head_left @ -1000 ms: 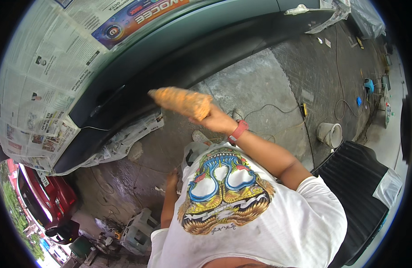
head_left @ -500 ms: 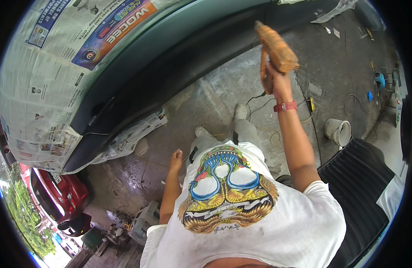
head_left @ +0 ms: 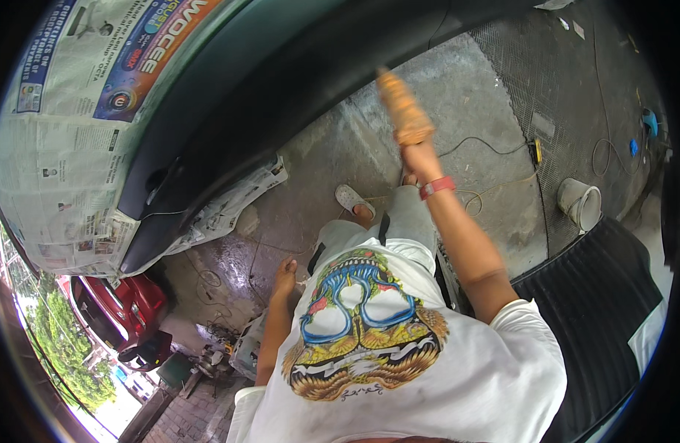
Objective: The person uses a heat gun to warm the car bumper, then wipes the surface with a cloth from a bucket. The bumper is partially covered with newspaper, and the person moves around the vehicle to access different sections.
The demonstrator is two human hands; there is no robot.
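- Swinging leftward over the last half second, the orange-and-brown, mottled, gun-shaped tool is now pointing forward and slightly left from the right hand, its tip blurring.
- The right hand is gripping the tool's rear, with a red strap wristband sitting just behind it.
- Beyond the right hand and to its left, the dark, smooth, curved car panel is stretching past; the tip is lining up with its lower edge, though I cannot tell whether they are touching. Judging by that aim, the work is centring along this edge.
- The left hand is hanging low, fingers loosely curling; I cannot tell whether it is holding anything.
- Farther left of both hands, printed newspaper sheets are covering the adjoining bodywork.
- Right of the right hand, a whitish round bucket is standing well apart.
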